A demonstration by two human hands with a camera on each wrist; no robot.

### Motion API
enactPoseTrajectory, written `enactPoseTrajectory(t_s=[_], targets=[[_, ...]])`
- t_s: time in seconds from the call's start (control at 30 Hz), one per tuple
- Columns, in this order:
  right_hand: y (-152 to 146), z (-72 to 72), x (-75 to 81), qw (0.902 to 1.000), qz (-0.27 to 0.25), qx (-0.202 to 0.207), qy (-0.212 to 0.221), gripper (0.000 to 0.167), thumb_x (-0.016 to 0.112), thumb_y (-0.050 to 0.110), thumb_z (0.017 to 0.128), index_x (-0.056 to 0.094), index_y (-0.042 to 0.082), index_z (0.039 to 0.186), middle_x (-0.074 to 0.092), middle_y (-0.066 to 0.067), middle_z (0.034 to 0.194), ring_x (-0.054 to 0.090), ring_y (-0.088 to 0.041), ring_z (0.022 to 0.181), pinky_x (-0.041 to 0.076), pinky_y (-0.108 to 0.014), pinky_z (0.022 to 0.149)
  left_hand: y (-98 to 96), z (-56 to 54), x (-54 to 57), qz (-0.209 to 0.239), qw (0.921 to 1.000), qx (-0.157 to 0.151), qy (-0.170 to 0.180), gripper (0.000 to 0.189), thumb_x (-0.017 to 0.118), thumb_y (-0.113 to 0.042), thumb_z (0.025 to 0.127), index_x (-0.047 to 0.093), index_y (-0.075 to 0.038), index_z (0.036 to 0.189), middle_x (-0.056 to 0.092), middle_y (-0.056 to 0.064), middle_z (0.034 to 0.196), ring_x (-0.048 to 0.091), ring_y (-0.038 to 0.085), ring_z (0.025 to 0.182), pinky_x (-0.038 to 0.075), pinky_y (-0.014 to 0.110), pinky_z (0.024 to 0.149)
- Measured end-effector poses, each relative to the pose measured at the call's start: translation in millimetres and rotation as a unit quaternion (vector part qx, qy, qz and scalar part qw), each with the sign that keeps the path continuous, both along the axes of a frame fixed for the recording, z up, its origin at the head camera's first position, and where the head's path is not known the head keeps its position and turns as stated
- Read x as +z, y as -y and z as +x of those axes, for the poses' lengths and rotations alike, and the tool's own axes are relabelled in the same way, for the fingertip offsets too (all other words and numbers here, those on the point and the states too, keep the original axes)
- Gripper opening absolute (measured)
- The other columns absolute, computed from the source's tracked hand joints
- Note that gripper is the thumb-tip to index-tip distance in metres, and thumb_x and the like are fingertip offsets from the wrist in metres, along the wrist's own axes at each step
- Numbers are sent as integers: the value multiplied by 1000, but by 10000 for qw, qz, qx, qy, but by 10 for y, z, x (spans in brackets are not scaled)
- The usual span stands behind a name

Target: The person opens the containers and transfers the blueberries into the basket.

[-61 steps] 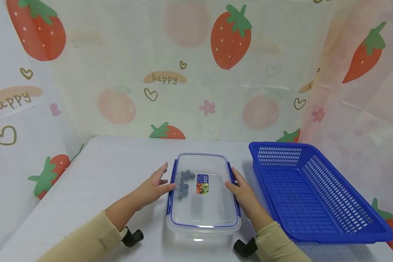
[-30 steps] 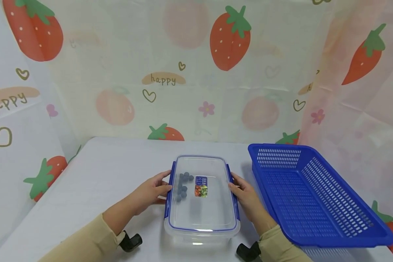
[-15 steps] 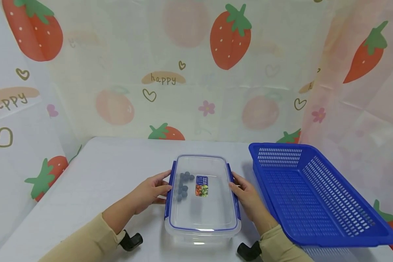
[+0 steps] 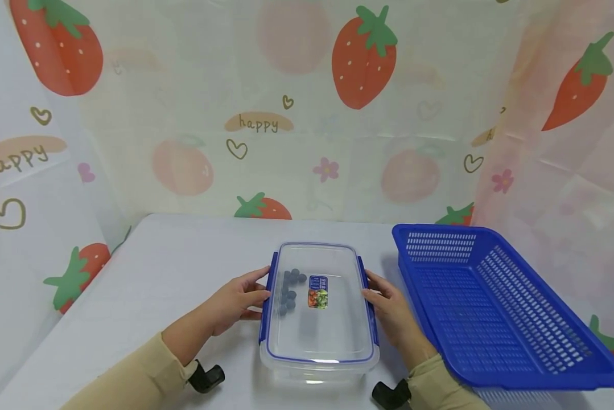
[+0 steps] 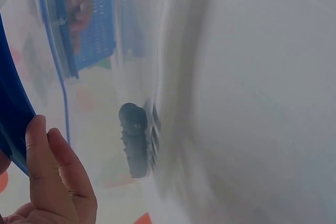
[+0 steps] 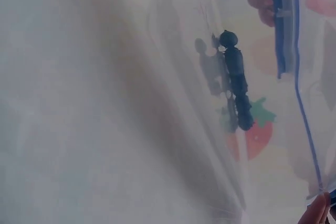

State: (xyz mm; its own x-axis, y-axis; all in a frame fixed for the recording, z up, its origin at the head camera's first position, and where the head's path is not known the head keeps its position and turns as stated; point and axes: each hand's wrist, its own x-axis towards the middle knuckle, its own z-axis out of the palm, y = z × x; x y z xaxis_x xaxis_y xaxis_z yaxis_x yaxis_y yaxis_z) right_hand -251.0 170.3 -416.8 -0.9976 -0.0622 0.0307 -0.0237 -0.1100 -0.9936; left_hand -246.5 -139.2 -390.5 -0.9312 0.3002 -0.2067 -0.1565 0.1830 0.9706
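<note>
A clear plastic food container (image 4: 332, 336) stands on the white table in the head view, its lid on, with blue latches along both sides. Several dark, round, blueberry-like fruits (image 4: 291, 296) lie inside along its left side; the right wrist view shows them through the wall as a dark row (image 6: 237, 77). My left hand (image 4: 235, 304) holds the left latch (image 5: 13, 98), thumb on top and fingers below its edge. On the opposite side, my right hand (image 4: 394, 310) grips the right latch (image 4: 372, 324), thumb near the lid edge, other fingers partly hidden.
A blue perforated basket (image 4: 542, 380) stands to the right, close beside my right forearm. Black wrist mounts (image 4: 206, 377) hang from both sleeves. A curtain printed with strawberries (image 4: 364, 62) encloses the back and sides.
Since two seconds ago, my left hand has come in from just beside the container and taken hold of its left latch. My right thumb has shifted outward to the lid's edge. The container stays put.
</note>
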Motion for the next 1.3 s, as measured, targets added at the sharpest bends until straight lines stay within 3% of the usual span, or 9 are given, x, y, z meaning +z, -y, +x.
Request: enactPoseTrajectory(t_s=[0.27, 0.47, 0.8, 1.07, 1.3], targets=[[-6, 50, 24, 9973, 302, -551, -385, 47, 64, -3, 80, 50, -6, 126, 54, -20, 120, 60, -11, 88, 52, -23, 75, -7, -10, -2, 76, 9999, 53, 82, 64, 61, -20, 87, 30, -25, 143, 52, 13, 109, 58, 22, 93, 53, 37, 81], [-13, 79, 46, 9938, 771, -736, -312, 46, 69, 3, 79, 55, -2, 122, 54, -18, 124, 60, -16, 98, 52, -24, 80, 12, -11, 4, 87, 9999, -38, 138, 66, 63, -23, 86, 29, -25, 143, 51, 13, 112, 58, 23, 95, 53, 37, 81], [-21, 87, 29, 9926, 865, -824, -201, 43, 69, 3, 79, 57, -2, 120, 55, -18, 123, 62, -16, 97, 51, -25, 81, 8, -3, 22, 43, 9999, -12, 148, 66, 63, -22, 85, 31, -24, 142, 53, 12, 108, 59, 22, 93, 53, 37, 79], [-15, 109, 44, 9919, 1000, -755, -213, 45, 70, 9, 80, 57, -1, 121, 54, -16, 124, 59, -23, 102, 49, -36, 89, 12, -28, -2, 33, 10000, -36, 36, 66, 63, -18, 86, 30, -22, 143, 54, 13, 104, 60, 22, 90, 54, 38, 78], [-25, 118, 52, 9928, 891, -769, -201, 44, 69, 6, 80, 56, -1, 121, 55, -17, 123, 61, -11, 92, 51, -23, 78, 22, -25, -70, 104, 9988, 432, 184, 53, 49, -8, 91, 35, -20, 141, 55, 12, 109, 59, 23, 92, 54, 35, 76]])
